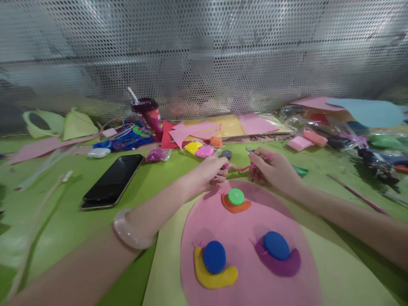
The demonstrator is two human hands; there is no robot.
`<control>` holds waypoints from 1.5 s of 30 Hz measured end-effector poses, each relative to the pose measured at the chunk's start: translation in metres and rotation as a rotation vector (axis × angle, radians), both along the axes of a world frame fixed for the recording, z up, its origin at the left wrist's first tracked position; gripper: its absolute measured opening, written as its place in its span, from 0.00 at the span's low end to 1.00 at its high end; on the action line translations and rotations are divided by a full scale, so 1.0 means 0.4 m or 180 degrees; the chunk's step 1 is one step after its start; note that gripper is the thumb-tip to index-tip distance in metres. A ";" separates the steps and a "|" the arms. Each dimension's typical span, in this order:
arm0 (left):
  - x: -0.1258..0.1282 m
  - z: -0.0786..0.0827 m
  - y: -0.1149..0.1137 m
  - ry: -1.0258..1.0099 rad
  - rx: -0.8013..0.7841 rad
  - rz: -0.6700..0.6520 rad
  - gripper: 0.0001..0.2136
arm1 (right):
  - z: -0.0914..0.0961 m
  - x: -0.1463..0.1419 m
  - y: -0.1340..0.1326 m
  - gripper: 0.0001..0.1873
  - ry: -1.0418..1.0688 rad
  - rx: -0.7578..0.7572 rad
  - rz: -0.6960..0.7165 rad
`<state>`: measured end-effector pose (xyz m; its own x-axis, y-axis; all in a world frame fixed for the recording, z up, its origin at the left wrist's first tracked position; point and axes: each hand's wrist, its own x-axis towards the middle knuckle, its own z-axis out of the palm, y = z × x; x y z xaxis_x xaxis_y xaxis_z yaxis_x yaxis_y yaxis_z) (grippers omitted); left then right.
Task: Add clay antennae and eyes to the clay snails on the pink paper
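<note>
Pinching a pink strand (245, 168) between left hand (213, 172) and right hand (274, 168), closed on it, at the far edge of the pink paper (242, 238), probably to keep it steady and clear of the orange clay (235, 207).

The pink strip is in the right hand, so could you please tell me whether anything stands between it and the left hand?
Nothing visible does: the pink strip runs from the right hand directly to the left hand.
</note>
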<state>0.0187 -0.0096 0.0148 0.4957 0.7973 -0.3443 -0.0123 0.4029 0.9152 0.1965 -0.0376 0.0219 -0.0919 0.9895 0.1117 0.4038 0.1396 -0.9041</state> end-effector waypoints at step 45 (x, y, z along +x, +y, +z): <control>0.010 0.003 -0.008 0.0059 -0.0009 0.0155 0.10 | 0.006 0.002 0.004 0.17 0.0084 -0.0181 -0.0045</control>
